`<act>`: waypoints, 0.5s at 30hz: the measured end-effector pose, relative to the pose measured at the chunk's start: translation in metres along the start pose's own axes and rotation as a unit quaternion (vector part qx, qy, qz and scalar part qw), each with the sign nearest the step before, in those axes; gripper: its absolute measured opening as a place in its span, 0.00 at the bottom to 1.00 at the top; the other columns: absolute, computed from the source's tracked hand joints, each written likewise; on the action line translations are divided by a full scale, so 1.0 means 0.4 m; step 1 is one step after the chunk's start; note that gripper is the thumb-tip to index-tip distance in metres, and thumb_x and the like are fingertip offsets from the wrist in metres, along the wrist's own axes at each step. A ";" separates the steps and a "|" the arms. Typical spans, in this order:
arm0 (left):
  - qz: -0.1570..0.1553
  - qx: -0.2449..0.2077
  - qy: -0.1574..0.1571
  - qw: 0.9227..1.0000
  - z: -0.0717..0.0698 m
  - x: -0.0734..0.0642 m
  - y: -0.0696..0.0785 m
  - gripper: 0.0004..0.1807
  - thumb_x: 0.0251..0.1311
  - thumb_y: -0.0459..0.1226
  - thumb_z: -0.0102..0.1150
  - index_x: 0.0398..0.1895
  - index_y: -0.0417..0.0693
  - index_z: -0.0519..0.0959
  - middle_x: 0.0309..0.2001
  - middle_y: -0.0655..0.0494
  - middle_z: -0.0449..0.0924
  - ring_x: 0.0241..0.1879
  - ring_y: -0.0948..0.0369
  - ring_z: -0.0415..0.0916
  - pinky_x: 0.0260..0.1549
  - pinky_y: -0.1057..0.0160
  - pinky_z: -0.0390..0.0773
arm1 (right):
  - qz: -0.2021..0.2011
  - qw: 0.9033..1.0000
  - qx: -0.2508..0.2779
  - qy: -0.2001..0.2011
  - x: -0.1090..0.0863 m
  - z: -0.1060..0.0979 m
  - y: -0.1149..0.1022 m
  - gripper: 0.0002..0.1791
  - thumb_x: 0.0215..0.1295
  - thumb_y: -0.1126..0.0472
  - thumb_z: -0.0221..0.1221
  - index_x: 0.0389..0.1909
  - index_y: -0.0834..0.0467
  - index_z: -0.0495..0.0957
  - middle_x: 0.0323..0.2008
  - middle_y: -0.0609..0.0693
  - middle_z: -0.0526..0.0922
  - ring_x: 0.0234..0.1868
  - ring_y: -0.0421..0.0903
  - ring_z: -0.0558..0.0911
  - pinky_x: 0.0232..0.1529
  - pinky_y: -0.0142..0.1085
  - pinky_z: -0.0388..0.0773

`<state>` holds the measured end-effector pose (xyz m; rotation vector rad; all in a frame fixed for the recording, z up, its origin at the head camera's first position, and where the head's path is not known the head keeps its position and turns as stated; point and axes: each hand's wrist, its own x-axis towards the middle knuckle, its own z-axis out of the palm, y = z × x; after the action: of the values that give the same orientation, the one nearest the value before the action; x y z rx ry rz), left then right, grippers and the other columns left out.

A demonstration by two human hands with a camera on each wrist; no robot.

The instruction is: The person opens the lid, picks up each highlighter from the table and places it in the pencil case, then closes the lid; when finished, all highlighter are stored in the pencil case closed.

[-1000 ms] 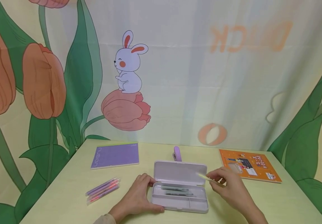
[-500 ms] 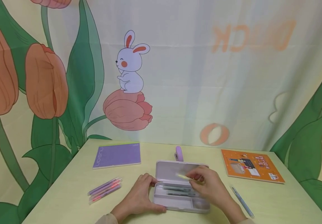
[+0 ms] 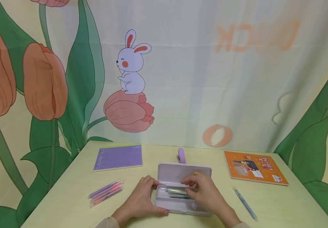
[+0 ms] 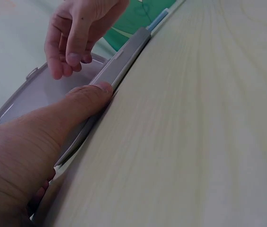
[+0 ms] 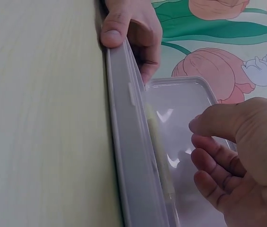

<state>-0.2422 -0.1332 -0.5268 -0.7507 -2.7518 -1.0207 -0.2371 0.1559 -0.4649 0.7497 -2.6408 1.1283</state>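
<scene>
A pale grey pencil case [image 3: 169, 173] lies with its lid raised, near the table's front. My left hand [image 3: 144, 199] grips its left end, thumb along the front edge and fingers behind. A pale yellow pen [image 5: 159, 156] rests in the long rear compartment, beside dark green pens [image 3: 179, 196]. Over the case's right part is my right hand [image 3: 204, 191]; in the right wrist view its bent fingers are apart from the yellow pen and hold nothing. This hand hides part of the pens and the small right compartment.
A blue pen [image 3: 245, 203] lies right of the case. To the left is a row of purple and pink pens [image 3: 106, 193]. Farther back are a purple notebook [image 3: 118, 157], a purple stapler [image 3: 181, 155] and an orange book [image 3: 256, 167]. A printed curtain [image 3: 181, 79] hangs behind.
My right hand has moved left over the case with the yellow pen and let it go in the rear compartment. The blue pen has come into sight. My left hand stays put.
</scene>
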 end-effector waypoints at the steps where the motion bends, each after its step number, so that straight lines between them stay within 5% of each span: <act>1: 0.000 0.000 0.000 1.000 0.000 0.000 0.000 0.52 0.38 0.73 0.86 0.59 0.53 0.78 0.51 0.67 0.74 0.55 0.64 0.69 0.59 0.58 0.79 | 0.000 1.000 0.002 0.003 -0.001 0.000 -0.001 0.12 0.64 0.72 0.75 0.44 0.54 0.92 0.41 0.44 0.87 0.43 0.41 0.84 0.45 0.35 0.84; 15: 0.006 -0.004 0.010 1.000 0.001 -0.002 0.000 0.51 0.36 0.71 0.88 0.58 0.53 0.78 0.51 0.66 0.75 0.54 0.63 0.70 0.60 0.57 0.79 | 0.002 1.000 -0.008 0.030 -0.013 -0.036 0.017 0.12 0.66 0.72 0.75 0.44 0.53 0.92 0.42 0.45 0.90 0.42 0.38 0.85 0.45 0.35 0.85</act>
<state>-0.2416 -0.1331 -0.5272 -0.7534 -2.7237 -1.0304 -0.2367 0.1719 -0.4608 0.6971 -2.5994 1.1124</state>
